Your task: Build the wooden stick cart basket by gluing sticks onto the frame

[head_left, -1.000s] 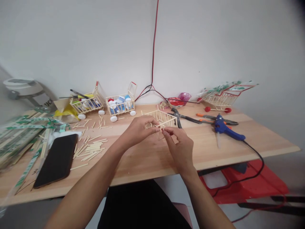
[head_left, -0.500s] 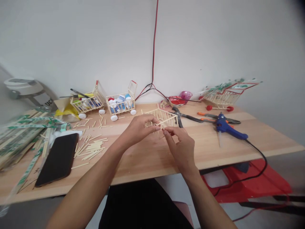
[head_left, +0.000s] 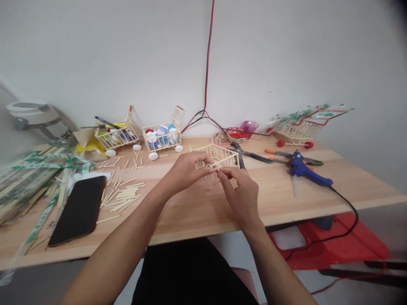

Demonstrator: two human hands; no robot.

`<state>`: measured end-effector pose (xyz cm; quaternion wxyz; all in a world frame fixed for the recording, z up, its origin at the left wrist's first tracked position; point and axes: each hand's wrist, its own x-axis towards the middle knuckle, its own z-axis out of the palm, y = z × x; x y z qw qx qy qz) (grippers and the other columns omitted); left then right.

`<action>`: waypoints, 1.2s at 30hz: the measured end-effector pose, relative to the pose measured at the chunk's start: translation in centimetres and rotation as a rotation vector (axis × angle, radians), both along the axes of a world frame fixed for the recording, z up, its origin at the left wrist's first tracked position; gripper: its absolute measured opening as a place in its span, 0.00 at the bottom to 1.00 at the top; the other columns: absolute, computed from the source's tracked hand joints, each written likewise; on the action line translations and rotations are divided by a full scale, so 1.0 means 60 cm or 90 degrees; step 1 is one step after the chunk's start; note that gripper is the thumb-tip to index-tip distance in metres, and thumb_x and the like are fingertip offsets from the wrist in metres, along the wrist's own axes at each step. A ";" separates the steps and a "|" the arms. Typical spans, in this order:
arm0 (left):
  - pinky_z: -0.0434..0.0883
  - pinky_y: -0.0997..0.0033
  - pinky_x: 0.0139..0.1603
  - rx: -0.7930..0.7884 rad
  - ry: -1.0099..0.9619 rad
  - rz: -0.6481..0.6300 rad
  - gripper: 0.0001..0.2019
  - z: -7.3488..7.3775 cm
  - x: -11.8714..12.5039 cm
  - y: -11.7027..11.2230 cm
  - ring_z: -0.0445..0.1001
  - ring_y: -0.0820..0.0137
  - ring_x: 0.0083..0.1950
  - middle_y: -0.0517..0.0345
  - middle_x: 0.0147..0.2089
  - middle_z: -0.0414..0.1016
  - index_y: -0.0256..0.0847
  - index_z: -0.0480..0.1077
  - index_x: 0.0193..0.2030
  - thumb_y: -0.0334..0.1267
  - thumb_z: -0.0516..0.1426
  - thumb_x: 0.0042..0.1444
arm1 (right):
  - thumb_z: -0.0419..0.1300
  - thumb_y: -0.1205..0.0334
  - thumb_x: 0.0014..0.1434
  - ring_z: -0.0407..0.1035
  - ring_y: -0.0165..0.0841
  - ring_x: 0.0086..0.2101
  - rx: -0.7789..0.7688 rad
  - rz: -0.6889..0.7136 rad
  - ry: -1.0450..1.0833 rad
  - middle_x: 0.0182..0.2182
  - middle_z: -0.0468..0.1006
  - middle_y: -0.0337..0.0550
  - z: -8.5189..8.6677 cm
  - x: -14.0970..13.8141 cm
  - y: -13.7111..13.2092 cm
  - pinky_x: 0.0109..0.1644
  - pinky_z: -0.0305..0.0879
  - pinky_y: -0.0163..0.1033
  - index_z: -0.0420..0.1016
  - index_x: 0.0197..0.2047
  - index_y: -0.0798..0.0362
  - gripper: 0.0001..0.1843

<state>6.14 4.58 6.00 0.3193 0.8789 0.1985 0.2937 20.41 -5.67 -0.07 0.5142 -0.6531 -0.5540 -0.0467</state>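
**A:** What do the hands hold?

**B:** Head view: the left hand [head_left: 186, 171] and right hand [head_left: 243, 197] meet at the fingertips. The fingers of both are pinched shut on a short stick [head_left: 218, 168], probably to steady it. It sits just near of the stick frame [head_left: 222, 153] on the counter [head_left: 197, 212].

**A:** Any change?

**B:** Barely. The pinch holds, and the right hand sits slightly closer.

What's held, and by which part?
The stick basket frame, by its near rail: the left hand grips it, and the right hand pinches it alongside with its fingers.
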 end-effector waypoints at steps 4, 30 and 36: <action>0.68 0.71 0.45 0.000 -0.005 -0.007 0.05 -0.001 0.000 0.002 0.75 0.69 0.41 0.57 0.38 0.79 0.38 0.74 0.35 0.36 0.61 0.57 | 0.57 0.57 0.64 0.71 0.33 0.36 -0.001 0.004 0.021 0.34 0.80 0.41 -0.003 0.000 0.002 0.43 0.65 0.40 0.78 0.38 0.50 0.10; 0.66 0.68 0.46 0.070 0.015 -0.013 0.03 0.001 -0.006 0.008 0.74 0.67 0.42 0.57 0.37 0.79 0.38 0.75 0.34 0.34 0.61 0.56 | 0.59 0.57 0.61 0.70 0.33 0.35 -0.026 0.059 0.131 0.34 0.80 0.40 -0.004 -0.003 0.015 0.42 0.63 0.39 0.80 0.37 0.49 0.09; 0.66 0.71 0.44 0.061 0.010 -0.021 0.03 -0.002 -0.008 0.012 0.74 0.69 0.40 0.58 0.36 0.79 0.38 0.76 0.33 0.33 0.60 0.57 | 0.60 0.56 0.60 0.70 0.32 0.32 -0.071 0.102 0.199 0.31 0.80 0.40 0.005 -0.002 0.018 0.40 0.62 0.37 0.80 0.35 0.51 0.10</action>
